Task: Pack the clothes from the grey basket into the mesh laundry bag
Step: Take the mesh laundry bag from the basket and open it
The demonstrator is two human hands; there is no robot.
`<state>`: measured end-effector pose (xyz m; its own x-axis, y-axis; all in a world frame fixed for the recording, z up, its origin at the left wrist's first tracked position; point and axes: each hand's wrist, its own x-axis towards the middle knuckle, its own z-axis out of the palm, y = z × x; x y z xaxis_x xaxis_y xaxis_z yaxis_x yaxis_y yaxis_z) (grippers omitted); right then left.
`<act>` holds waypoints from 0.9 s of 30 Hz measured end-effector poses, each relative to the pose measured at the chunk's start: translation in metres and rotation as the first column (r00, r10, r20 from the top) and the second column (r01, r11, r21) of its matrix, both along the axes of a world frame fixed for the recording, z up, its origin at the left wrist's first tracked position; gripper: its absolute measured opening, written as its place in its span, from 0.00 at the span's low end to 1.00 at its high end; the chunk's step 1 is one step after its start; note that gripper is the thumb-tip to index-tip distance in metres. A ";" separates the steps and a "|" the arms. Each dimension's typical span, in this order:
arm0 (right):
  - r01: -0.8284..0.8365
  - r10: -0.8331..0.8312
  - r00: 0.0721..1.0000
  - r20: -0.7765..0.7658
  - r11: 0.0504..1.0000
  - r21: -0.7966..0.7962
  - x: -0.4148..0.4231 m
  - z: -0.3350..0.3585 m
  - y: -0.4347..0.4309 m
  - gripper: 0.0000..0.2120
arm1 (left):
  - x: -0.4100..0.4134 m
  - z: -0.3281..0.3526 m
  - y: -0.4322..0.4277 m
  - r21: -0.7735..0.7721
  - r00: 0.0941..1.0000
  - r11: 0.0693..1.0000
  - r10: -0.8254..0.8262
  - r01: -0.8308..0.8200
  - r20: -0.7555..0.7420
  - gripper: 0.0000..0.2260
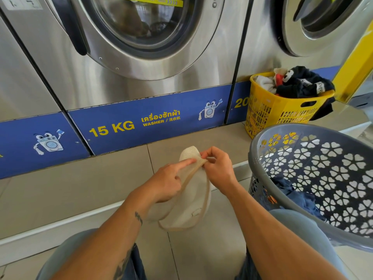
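Observation:
A cream mesh laundry bag (pixel 193 203) with tan edging hangs flat in front of me, between my knees. My left hand (pixel 167 180) grips its left edge, the index finger stretched along the top corner. My right hand (pixel 218 168) pinches that top corner, where the opening seems to be. The grey basket (pixel 282 136), with flower-shaped holes, stands at my right, touching my right knee. Dark blue clothes (pixel 298 197) lie at its bottom.
A yellow basket (pixel 268 110) heaped with black, white and red clothes stands behind the grey one, against the washers. Steel washing machines (pixel 141 57) with a blue "15 KG" band fill the wall ahead. Grey tiled floor (pixel 80 188) with a low step lies below.

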<state>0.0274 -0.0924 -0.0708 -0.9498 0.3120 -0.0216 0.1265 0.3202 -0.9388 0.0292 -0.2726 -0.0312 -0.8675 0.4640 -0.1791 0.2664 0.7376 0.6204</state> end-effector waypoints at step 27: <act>-0.368 -0.014 0.837 0.547 0.725 0.583 0.070 0.002 0.258 0.27 | -0.014 -0.011 0.139 0.109 0.983 0.993 0.061 -0.043 -0.174 0.26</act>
<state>0.0977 0.1652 -0.0689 -0.9011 0.2547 -0.3510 0.3681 0.8771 -0.3085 0.0153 -0.1336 -0.0422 -0.9046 0.4255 0.0263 0.3417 0.6868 0.6415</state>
